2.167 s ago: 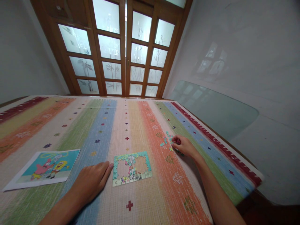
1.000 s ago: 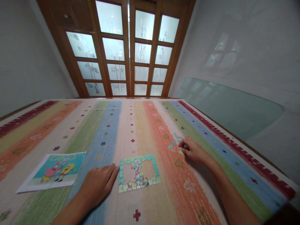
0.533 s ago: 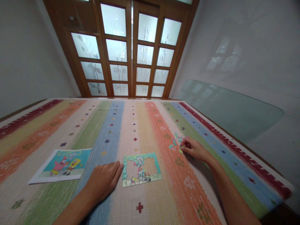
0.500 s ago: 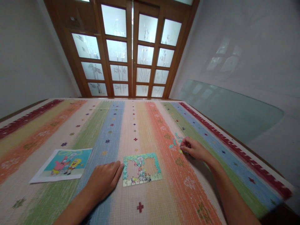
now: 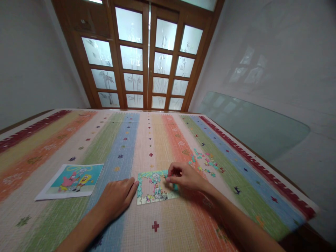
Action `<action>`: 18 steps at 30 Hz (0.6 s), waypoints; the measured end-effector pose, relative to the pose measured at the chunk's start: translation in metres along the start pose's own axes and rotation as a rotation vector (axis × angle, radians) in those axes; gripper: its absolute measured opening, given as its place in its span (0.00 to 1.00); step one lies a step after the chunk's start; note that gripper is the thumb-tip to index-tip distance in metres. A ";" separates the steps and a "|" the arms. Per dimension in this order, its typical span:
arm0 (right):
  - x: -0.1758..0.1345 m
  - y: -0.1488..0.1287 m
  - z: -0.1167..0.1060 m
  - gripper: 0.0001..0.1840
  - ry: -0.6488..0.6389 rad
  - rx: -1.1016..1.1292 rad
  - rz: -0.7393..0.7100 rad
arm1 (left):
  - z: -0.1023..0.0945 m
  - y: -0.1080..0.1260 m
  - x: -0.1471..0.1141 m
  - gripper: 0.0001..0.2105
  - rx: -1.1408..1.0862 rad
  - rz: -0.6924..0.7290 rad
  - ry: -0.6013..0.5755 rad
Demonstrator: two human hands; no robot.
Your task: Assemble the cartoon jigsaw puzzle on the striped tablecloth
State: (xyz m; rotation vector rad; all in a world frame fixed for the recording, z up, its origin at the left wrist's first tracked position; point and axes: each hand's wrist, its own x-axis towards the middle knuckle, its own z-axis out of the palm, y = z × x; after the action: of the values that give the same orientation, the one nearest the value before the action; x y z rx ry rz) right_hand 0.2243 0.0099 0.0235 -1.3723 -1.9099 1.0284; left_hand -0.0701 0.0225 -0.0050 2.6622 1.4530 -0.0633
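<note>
A partly assembled jigsaw puzzle (image 5: pixel 146 200) lies on the striped tablecloth, with a closed border and gaps inside it. My left hand (image 5: pixel 119 194) rests on the cloth at the puzzle's left edge, fingers laid down and holding nothing, their tips at the border. Over the puzzle's right part hovers my right hand (image 5: pixel 187 176), thumb and forefinger pinched on a small puzzle piece mostly hidden by the fingers. The hand covers the upper right of the puzzle. Several loose puzzle pieces (image 5: pixel 210 162) are scattered beyond it to the right.
A printed picture sheet (image 5: pixel 43 192) of cartoon figures lies left of my left hand. The striped tablecloth (image 5: pixel 154 213) covers the table. Wooden doors with frosted panes (image 5: pixel 131 57) stand behind the table, and a glass panel (image 5: pixel 252 122) leans along the right wall.
My right hand has moved left from the loose pieces to the puzzle's right part, uncovering more of those pieces. My left hand has stayed at the puzzle's left edge.
</note>
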 end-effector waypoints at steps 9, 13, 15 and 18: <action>0.004 -0.007 0.027 0.04 -0.075 0.085 0.095 | 0.002 -0.001 0.001 0.21 -0.033 0.011 0.030; 0.004 -0.008 0.032 0.05 -0.037 0.072 0.102 | 0.001 0.000 0.001 0.21 -0.045 0.000 0.012; 0.005 -0.010 0.033 0.06 -0.027 0.077 0.093 | 0.000 0.001 0.001 0.21 -0.042 -0.007 0.005; 0.005 -0.012 0.034 0.05 -0.005 0.081 0.081 | 0.000 0.001 0.000 0.21 -0.040 -0.008 0.009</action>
State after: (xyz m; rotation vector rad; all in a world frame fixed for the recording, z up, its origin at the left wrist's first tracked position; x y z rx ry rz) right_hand 0.1902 0.0035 0.0150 -1.4120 -1.8086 1.1373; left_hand -0.0695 0.0225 -0.0049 2.6282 1.4516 -0.0231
